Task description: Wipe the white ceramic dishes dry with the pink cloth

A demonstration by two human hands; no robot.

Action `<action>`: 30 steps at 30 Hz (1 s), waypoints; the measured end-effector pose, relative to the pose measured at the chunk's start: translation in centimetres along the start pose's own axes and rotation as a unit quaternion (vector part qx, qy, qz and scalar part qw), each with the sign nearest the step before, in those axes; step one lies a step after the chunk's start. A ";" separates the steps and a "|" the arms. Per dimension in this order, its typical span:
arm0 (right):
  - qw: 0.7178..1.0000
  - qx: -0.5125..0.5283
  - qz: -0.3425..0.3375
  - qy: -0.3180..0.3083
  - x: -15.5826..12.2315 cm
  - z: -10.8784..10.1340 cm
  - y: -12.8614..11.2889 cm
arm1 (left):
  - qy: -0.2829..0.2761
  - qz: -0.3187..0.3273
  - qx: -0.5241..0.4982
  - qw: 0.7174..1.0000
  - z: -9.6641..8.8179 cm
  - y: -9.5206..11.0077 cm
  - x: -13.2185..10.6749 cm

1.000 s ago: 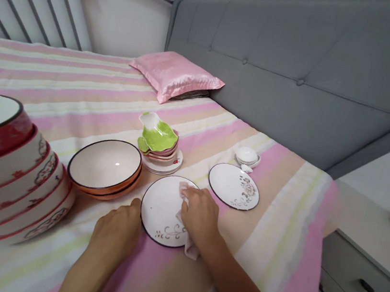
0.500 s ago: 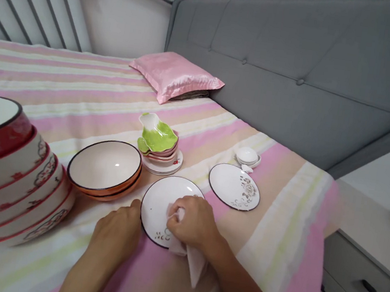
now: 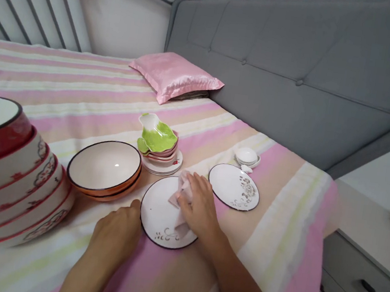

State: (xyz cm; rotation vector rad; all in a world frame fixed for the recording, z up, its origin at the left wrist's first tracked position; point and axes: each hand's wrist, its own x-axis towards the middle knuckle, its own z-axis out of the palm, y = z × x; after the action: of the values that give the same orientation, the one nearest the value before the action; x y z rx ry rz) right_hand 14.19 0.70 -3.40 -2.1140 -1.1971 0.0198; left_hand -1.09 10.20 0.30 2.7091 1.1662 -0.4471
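Note:
A white plate (image 3: 157, 208) with a dark rim and a grey floral print lies on the bed in front of me. At its left edge my left hand (image 3: 119, 226) is closed, gripping the rim; its fingertips are hidden beneath. My right hand (image 3: 201, 205) rests over the plate's right side, fingers bent over a thin pale pink cloth (image 3: 184, 188) pressed to the surface. Part of the cloth is hidden under the palm. Just to the right lies a second matching plate (image 3: 228, 184).
Left of the plates stand two nested orange bowls (image 3: 105, 165) and a tall stack of red-and-white bowls (image 3: 11, 188). Behind are a green leaf-shaped dish (image 3: 158, 137) on stacked small plates (image 3: 163, 166), small white dishes (image 3: 247, 155) and a pink pillow (image 3: 177, 76). A grey nightstand (image 3: 361, 280) stands right.
My right hand has slid up the plate with the cloth, toward its far right edge, and its fingers have straightened somewhat. My left hand and the plate have stayed put.

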 end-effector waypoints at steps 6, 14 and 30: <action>0.993 -0.065 -0.007 -0.097 -0.6 0.9 -0.1 | 0.005 0.004 -0.005 1.000 0.1 0.0 0.1; 0.981 -0.041 -0.110 -0.153 0.5 0.6 0.1 | 0.002 0.005 -0.002 1.000 -0.1 0.1 -0.1; 0.922 0.116 -0.220 -0.295 0.4 -0.2 -1.2 | 0.004 0.005 0.004 1.000 0.0 -0.1 0.0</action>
State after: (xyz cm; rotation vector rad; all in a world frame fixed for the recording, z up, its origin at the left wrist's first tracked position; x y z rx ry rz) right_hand 13.57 1.29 -2.42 -1.6293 -1.8950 0.6030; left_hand -1.17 10.27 0.25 2.7259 1.1554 -0.4405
